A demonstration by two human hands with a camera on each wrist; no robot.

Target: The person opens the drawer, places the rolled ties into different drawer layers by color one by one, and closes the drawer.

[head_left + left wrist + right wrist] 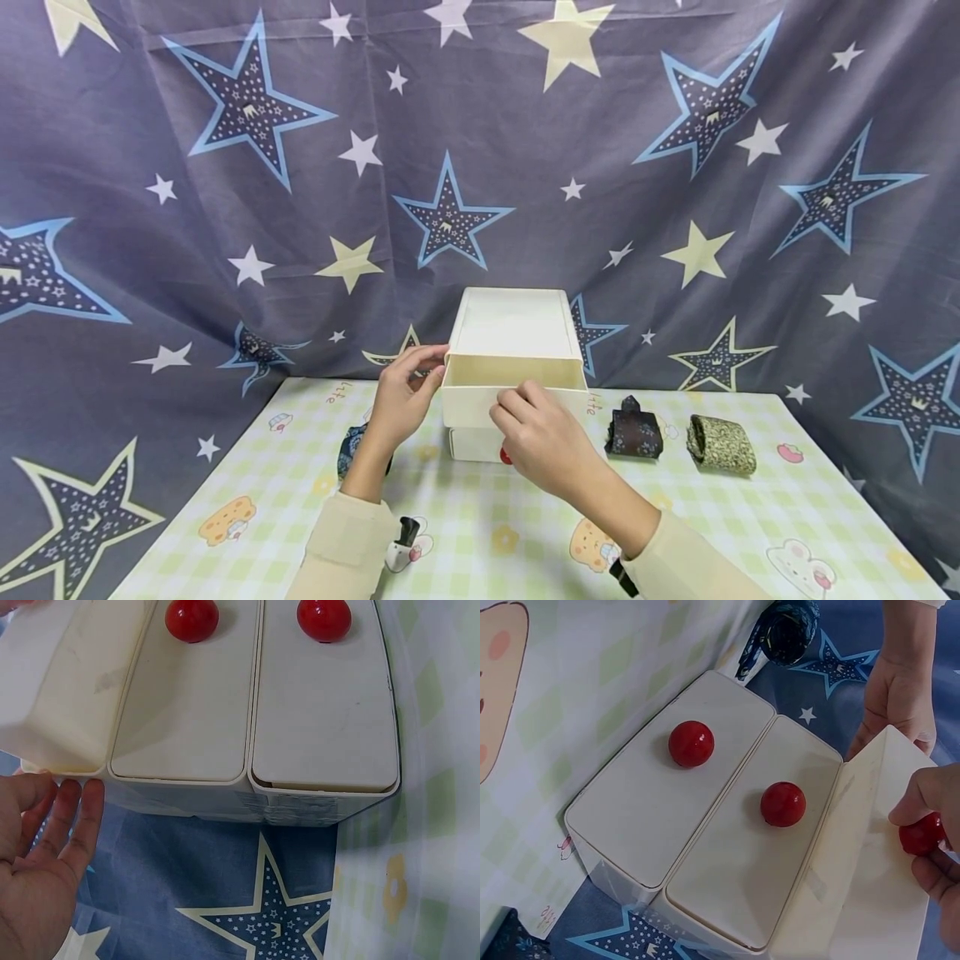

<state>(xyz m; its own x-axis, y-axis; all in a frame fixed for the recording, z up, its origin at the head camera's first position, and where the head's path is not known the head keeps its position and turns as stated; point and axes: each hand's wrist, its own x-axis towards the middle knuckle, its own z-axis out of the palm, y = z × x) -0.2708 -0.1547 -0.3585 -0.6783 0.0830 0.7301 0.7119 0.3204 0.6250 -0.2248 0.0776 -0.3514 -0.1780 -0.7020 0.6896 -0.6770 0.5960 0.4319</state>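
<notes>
A white drawer unit (513,321) stands on the table, its top drawer (468,408) pulled partly out. In the right wrist view, my right hand (941,817) pinches that drawer's red round knob (921,835) between thumb and fingers. My left hand (405,396) touches the unit's side near the drawer opening; the left wrist view shows its fingertips (91,795) against the edge, fingers fairly straight. Two lower drawers are closed, with a middle red knob (783,804) and a bottom red knob (691,744). From the head view, little of the drawer's inside shows.
A rolled blue patterned necktie (349,450) lies left of the unit, partly behind my left forearm. To the right sit a rolled dark necktie (634,433) and a rolled green-yellow patterned one (722,444). A star-print curtain (510,125) hangs right behind the table.
</notes>
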